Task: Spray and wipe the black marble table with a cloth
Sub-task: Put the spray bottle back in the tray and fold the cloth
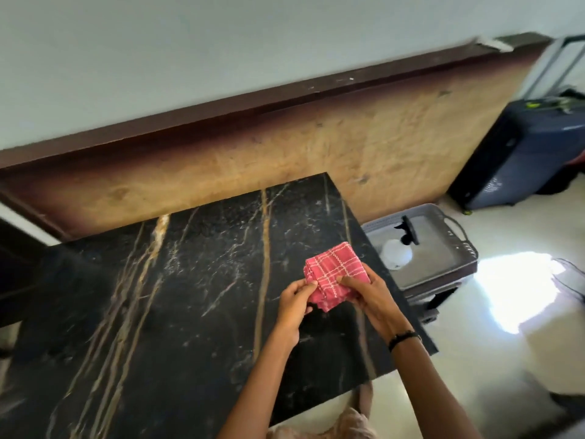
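The black marble table top with tan and white veins (177,280) fills the left and middle of the view, a hard, polished slab with straight edges and a square far corner, set against a rough ochre wall panel (348,147) under a dark wooden ledge (221,103). Its surface looks dull and speckled in places, though I cannot tell whether that is dust, spray or the stone's own grain. Over the right part of the slab the left hand (292,304) pinches the near left edge of the folded red cloth with white checks (332,274), thumb on top, while the right hand (368,296) grips the right side, thumb pressed across the weave; the two hands are close together, both clamped on the cloth, which seems held just above the stone rather than lying flat. The fabric is soft, thin woven cotton, stacked in several layers. The step in hand looks like readying the cloth: a tidy, thick pad with a flat face will glide over smooth marble and not drag loose corners. Right of the table, lower down, a grey plastic tray with handles (443,270) holds a white spray bottle with a black trigger head (400,251), lying within reach of the right hand.
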### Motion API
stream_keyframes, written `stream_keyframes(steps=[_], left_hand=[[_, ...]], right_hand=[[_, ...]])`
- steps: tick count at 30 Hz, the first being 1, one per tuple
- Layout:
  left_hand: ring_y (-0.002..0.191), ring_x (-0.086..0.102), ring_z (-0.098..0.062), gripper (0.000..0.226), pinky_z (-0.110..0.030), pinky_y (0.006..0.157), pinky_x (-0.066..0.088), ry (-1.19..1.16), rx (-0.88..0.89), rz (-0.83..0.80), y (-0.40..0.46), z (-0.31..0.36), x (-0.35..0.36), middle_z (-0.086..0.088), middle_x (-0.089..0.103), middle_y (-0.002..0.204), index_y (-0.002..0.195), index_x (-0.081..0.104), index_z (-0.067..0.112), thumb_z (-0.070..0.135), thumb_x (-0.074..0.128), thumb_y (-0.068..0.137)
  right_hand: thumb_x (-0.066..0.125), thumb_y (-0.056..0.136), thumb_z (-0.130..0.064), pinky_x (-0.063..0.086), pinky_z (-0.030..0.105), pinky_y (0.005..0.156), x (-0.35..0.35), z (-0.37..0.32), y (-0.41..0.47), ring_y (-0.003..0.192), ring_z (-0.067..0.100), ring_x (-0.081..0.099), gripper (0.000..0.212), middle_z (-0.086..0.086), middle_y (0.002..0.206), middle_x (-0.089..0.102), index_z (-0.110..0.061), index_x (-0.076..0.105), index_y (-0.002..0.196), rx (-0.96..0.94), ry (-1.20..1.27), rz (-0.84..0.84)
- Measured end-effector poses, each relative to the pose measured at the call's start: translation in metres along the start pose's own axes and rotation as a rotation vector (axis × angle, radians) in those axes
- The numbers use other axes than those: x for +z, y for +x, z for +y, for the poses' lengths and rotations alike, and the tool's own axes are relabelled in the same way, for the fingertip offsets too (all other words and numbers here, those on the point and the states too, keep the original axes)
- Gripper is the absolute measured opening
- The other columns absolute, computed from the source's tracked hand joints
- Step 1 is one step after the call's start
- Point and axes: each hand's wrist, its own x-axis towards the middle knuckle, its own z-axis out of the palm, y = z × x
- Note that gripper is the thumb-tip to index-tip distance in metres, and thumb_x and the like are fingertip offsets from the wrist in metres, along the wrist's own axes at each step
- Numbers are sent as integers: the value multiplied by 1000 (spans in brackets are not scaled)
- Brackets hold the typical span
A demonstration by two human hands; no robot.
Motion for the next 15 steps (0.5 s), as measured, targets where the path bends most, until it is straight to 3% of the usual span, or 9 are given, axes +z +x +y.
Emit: stream_keyframes(steps=[2, 4, 7, 11, 15], left_hand=[[89, 62, -6, 25, -24, 72, 47, 35, -19, -104, 20, 3, 72, -1, 69, 104, 111, 62, 17, 27, 59, 89], [94, 61, -6, 28, -25, 76, 49, 27, -16, -166, 23, 4, 96, 0, 66, 109, 116, 59, 17, 26, 58, 90], [103, 56, -11, 29, -23, 77, 49, 65, -63, -217, 46, 1, 171, 1, 59, 112, 120, 53, 17, 25, 55, 92], [100, 54, -8, 34, -18, 74, 48, 110, -86, -243, 75, 0, 243, -1, 55, 115, 126, 52, 13, 24, 52, 93], [104, 50, -11, 39, -20, 75, 48, 109, -100, -208, 104, -2, 290, 0, 50, 120, 132, 47, 14, 22, 50, 94]], right_hand=[[67, 84, -3, 59, 27, 69, -67, -25, 20, 84, 21, 71, 33, 9, 98, 74, -11, 62, 116, -16, -28, 42], [68, 84, -5, 60, 26, 70, -91, -37, 21, 84, 21, 72, 31, 9, 98, 75, -14, 63, 113, -15, -70, 87], [69, 83, -4, 58, 22, 60, -163, -64, 44, 75, 18, 71, 25, 7, 90, 73, -15, 64, 104, -20, -149, 247], [68, 82, 2, 55, 31, 73, -248, -77, 83, 92, 31, 64, 38, 17, 104, 65, -3, 54, 117, 16, -231, 405], [68, 80, 9, 52, 36, 75, -300, -74, 129, 91, 30, 58, 41, 21, 102, 61, 6, 56, 119, 114, -257, 482]])
